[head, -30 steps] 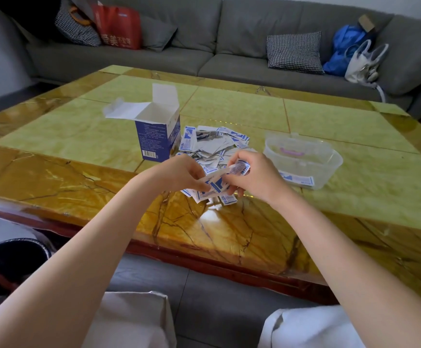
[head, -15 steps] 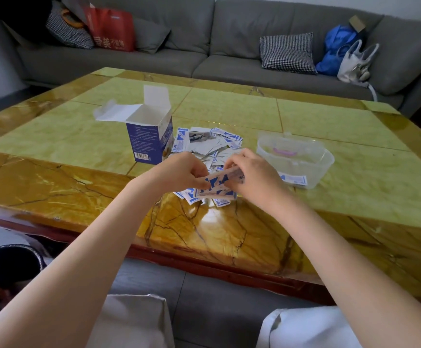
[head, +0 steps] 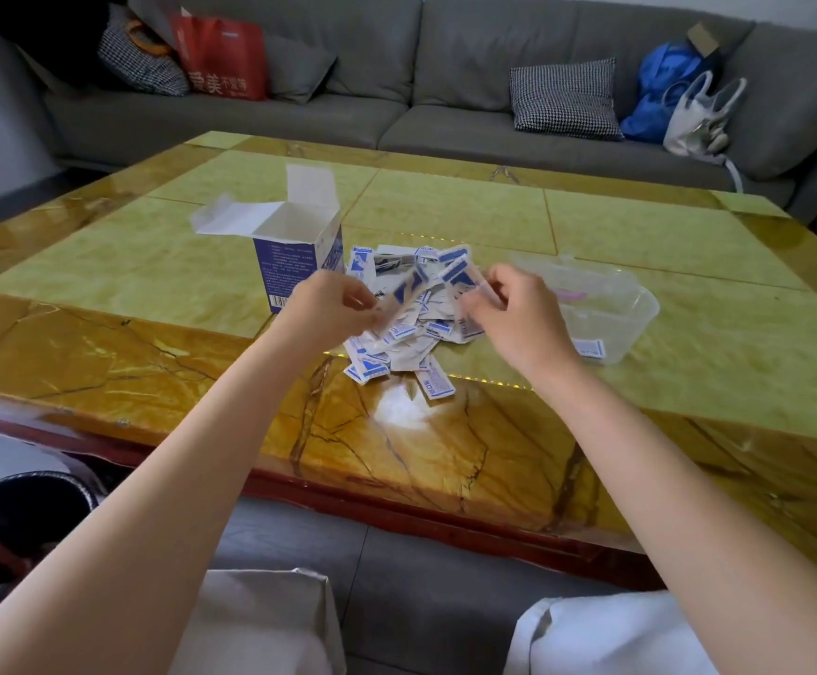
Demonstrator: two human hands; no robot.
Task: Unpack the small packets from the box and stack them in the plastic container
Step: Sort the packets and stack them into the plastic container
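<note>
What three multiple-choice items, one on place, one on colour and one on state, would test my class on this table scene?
1. Where does the clear plastic container stand relative to the loose pile of small blue-and-white packets?
A. To its right
B. To its left
C. On top of it

2. What colour is the printed side of the open cardboard box?
A. Red
B. Blue
C. Green

3. What state is the box in?
A. Taped shut
C. Crushed flat
B. Upright, top flaps open

Answers: 1 A, the container sits right of the pile, beyond the right hand. 2 B, its printed face is blue. 3 B, the white flaps stand open above it.
</note>
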